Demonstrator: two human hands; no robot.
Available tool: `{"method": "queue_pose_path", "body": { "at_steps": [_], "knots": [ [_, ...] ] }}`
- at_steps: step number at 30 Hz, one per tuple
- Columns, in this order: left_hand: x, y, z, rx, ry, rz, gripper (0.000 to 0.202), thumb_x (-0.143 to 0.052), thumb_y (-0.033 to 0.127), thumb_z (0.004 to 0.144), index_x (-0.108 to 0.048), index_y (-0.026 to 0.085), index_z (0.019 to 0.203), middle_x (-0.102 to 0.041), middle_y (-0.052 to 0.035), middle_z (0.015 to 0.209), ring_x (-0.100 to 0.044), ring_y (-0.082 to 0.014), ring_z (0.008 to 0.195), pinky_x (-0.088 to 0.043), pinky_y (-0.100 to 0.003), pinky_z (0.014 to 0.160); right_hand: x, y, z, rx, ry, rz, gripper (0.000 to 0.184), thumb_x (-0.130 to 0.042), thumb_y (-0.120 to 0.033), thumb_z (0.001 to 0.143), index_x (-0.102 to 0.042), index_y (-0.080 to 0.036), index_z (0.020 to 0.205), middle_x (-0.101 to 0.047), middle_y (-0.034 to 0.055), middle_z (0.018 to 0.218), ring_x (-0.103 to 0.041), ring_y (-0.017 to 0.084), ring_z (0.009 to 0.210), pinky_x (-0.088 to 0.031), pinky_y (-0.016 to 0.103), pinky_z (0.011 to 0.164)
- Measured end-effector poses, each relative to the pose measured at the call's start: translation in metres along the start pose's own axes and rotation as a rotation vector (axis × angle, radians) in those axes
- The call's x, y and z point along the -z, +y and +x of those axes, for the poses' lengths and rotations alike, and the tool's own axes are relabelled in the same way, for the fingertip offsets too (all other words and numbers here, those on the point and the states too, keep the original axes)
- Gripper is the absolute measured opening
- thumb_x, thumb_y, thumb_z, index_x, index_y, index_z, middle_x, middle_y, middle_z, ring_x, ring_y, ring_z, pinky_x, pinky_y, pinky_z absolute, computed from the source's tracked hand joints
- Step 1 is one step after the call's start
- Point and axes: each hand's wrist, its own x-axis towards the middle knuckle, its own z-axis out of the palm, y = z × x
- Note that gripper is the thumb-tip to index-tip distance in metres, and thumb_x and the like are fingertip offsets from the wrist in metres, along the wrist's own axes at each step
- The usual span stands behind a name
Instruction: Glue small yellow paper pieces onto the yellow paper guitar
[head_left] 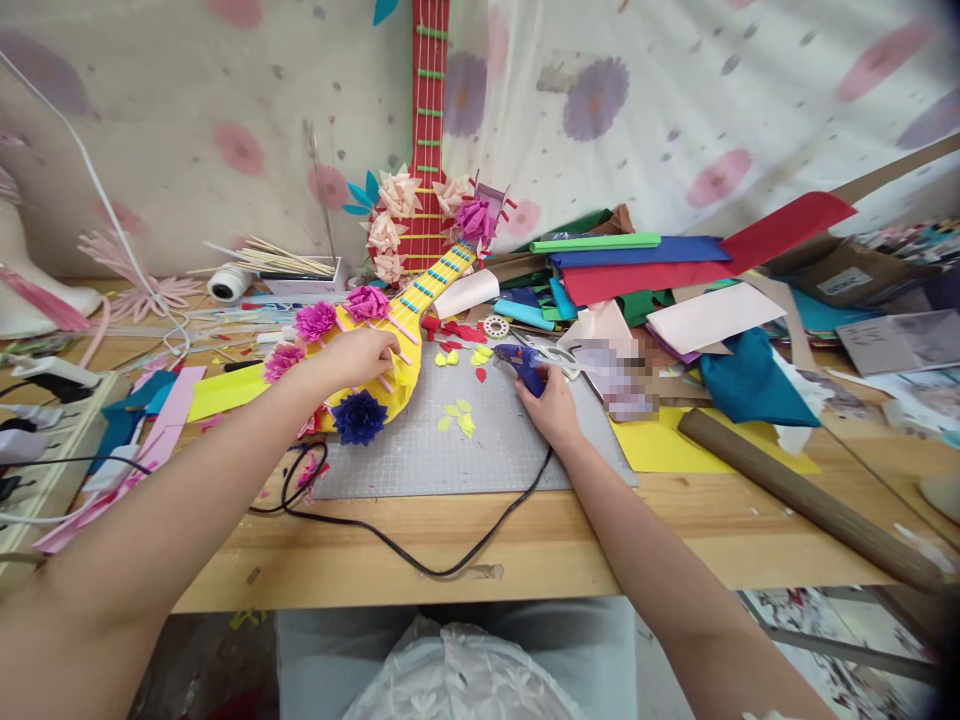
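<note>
My right hand [552,405] is wrapped round a blue hot glue gun [530,370], whose nozzle points left over the grey cutting mat [420,465]. My left hand [367,358] is closed, fingertips bent down at the face of a yellow paper lute-like instrument [401,408]. Whatever those fingers hold is hidden. Purple-pink paper flowers [316,320] line the instrument's left side, and a dark blue flower [359,417] sits at its lower end. Its neck, with blue frets, leans up to the right. Yellow paper petals [459,415] lie between my hands.
Behind stands a red paper guitar [424,215] with pale flowers. White-handled scissors [559,360] lie beside the glue gun. Coloured paper [645,280] is heaped at the back right, near a brown roll [795,495]. A black cord [442,573] loops along the front; a power strip [64,450] is left.
</note>
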Motion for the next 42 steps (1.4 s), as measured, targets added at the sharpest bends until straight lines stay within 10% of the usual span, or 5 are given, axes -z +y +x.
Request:
{"method": "queue_pose_path", "body": {
  "at_steps": [42],
  "knots": [
    [-0.016,-0.002,0.012,0.089,-0.075,-0.859,0.028,-0.069,0.044,0.06,-0.062,0.019,0.071,-0.066,-0.0074,0.073,-0.064,-0.0203,0.063,-0.049,-0.026,0.048,-0.002,0.002,0.0,0.042,0.016,0.008,0.037,-0.053,-0.046,0.073,-0.048,-0.018,0.097,-0.06,0.0143,0.1,-0.056,0.028,0.093,-0.044,0.045,0.081]
  ]
}}
